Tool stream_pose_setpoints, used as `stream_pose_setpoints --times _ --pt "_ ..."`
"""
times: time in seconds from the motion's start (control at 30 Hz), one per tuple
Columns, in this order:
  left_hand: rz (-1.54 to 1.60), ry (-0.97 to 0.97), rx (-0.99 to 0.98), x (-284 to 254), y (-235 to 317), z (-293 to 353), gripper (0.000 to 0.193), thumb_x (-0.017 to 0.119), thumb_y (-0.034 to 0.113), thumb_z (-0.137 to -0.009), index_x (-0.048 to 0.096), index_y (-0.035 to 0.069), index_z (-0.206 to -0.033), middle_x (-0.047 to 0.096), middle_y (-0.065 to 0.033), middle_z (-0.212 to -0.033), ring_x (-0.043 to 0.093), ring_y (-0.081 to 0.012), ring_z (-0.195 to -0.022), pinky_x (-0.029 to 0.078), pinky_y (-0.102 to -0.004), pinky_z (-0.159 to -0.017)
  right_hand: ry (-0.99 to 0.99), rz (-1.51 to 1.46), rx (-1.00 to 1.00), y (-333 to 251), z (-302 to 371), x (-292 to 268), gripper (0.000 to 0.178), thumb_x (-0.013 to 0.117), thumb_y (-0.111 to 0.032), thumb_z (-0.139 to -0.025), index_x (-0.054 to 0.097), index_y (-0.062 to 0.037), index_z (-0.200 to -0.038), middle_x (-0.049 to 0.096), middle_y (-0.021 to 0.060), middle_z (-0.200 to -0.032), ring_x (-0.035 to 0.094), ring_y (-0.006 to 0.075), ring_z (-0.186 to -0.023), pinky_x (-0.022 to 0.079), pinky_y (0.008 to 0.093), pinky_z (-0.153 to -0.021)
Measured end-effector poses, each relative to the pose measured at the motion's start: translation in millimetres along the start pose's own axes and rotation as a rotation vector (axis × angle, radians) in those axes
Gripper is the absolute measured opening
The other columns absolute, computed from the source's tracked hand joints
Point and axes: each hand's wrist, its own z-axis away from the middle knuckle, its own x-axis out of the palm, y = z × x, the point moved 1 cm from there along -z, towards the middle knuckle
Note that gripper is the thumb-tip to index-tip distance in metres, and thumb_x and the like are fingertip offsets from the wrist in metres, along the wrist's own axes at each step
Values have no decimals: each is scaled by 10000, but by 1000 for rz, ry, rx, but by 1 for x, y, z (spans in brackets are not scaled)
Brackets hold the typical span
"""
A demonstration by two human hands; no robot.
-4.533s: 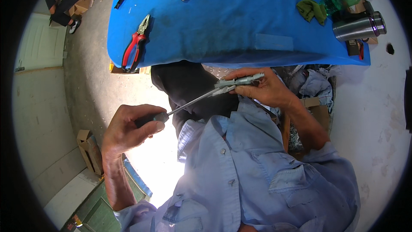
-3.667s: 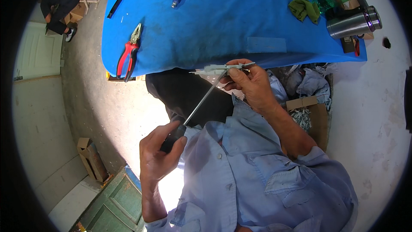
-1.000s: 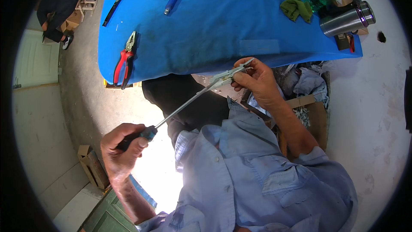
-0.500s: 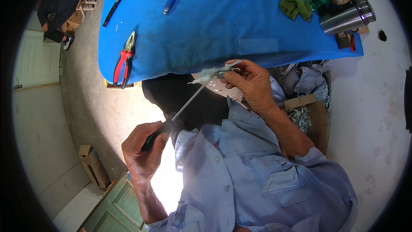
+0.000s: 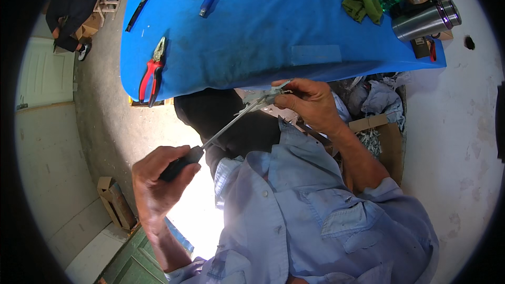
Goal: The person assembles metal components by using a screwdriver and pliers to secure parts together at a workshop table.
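Observation:
My left hand (image 5: 160,176) is wrapped round the dark handle of a screwdriver (image 5: 227,127), whose long metal shaft slants up to the right. The shaft's tip meets a small pale, irregular-shaped part (image 5: 261,98); whether it sits in a screw or a gap is too small to tell. Between thumb and fingers, my right hand (image 5: 306,100) pinches that pale part at its right end. Both hands are over my lap, in front of the near edge of the blue-covered table (image 5: 231,47).
On the table lie red-handled pliers (image 5: 151,76), a black slim tool (image 5: 140,11), a blue-handled screwdriver (image 5: 211,1), a green cloth (image 5: 363,8) and a steel flask (image 5: 425,20). A cardboard box (image 5: 390,147) of metal bits stands at right. Another person (image 5: 79,10) sits far left.
My left hand has moved down and to the left with the screwdriver. The pale part has tilted and dropped slightly in my right hand.

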Motion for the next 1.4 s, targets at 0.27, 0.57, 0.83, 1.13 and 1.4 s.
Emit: stream_pose_setpoints --times 0.27,0.57,0.83,1.13,1.4 --pt "287 -194 -285 -32 -21 -22 250 873 33 -816 772 -33 -1035 737 -64 -773 634 -59 -621 448 -197 -521 -113 -3 41 -15 2 -2 320 786 -14 -903 728 35 -1215 776 103 -985 716 112 -863 586 235 -777" --pt "419 -263 -361 -39 -44 -30 242 859 65 -829 778 -24 -1039 738 -83 -742 667 -89 -582 462 -200 -423 -203 19 100 -25 1 -8 327 780 25 -878 737 29 -1202 776 104 -964 721 111 -850 584 238 -756" --pt "514 -235 -253 -32 -52 -19 282 863 93 -825 763 -47 -1048 741 -106 -758 679 -112 -579 485 -214 -431 -201 -64 102 -18 -9 -22 247 723 -37 -944 723 19 -1185 756 104 -1063 711 144 -919 592 289 -806" --pt "533 -16 -288 1 -29 5 285 869 92 -833 740 -26 -1058 705 -43 -720 584 -56 -541 458 -200 -466 105 -322 97 22 -10 -32 260 620 -151 -1044 661 -21 -1265 702 65 -1106 697 151 -990 622 313 -788" --pt "528 200 -275 23 -25 15 274 832 83 -881 724 -28 -1108 717 -49 -756 613 -56 -592 478 -202 -506 71 -597 110 22 -8 -14 332 579 -205 -1077 596 -12 -1347 703 85 -1100 702 169 -977 621 333 -810"
